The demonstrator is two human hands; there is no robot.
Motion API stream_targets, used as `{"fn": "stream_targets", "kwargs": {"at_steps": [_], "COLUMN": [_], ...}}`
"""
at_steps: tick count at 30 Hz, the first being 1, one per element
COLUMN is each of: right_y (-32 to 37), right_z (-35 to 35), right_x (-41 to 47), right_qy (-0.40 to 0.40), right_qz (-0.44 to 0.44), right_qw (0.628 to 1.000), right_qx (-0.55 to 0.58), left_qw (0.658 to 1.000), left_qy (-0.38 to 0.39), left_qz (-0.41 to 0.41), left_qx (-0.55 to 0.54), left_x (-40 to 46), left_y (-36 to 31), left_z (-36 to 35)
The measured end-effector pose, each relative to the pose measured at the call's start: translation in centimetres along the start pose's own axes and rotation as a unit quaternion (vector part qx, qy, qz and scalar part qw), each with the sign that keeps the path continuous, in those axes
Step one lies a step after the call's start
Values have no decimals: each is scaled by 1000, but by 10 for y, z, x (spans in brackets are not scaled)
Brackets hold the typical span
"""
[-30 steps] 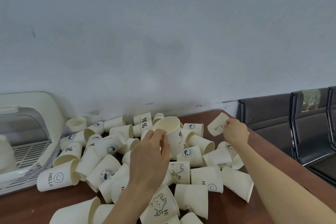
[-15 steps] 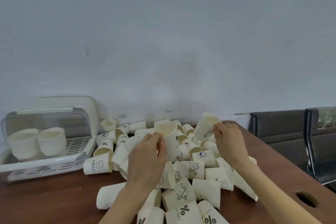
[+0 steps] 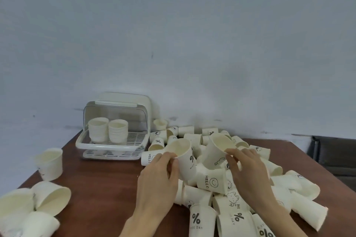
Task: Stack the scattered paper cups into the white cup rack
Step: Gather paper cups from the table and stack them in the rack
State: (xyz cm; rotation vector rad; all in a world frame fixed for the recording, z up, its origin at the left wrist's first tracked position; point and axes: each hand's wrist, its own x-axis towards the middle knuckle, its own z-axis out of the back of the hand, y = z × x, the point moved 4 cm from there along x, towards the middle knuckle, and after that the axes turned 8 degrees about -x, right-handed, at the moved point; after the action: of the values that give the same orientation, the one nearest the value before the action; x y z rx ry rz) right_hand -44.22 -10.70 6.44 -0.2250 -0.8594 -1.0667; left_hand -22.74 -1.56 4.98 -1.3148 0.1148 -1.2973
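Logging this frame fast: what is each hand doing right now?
Left hand: closed on a paper cup with a percent sign, grip at its rim.
Right hand: closed on a paper cup with a small drawing, fingers at its rim.

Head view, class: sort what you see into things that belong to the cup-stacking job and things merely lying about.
Job:
- left hand gripping percent-sign cup
- right hand gripping bear cup
- scattered cups
- white cup rack, two stacks inside

Lying about:
- dark chair
- wall
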Motion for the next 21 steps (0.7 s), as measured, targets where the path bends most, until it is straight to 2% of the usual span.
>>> {"fn": "stream_targets", "kwargs": {"at_steps": [8, 21], "right_y": [51, 134], "right_z": [-18, -74], "right_x": [-11, -12], "right_qy": [24, 111], "right_qz": [36, 61], "right_qw": [999, 988], "right_qx": [30, 91], "left_qw": [998, 992], "left_qy": [-53, -71], "left_qz": [29, 84], "left_qx": [26, 68], "left_x": [-8, -21], "left_y": [33, 74], "left_z": [49, 101]}}
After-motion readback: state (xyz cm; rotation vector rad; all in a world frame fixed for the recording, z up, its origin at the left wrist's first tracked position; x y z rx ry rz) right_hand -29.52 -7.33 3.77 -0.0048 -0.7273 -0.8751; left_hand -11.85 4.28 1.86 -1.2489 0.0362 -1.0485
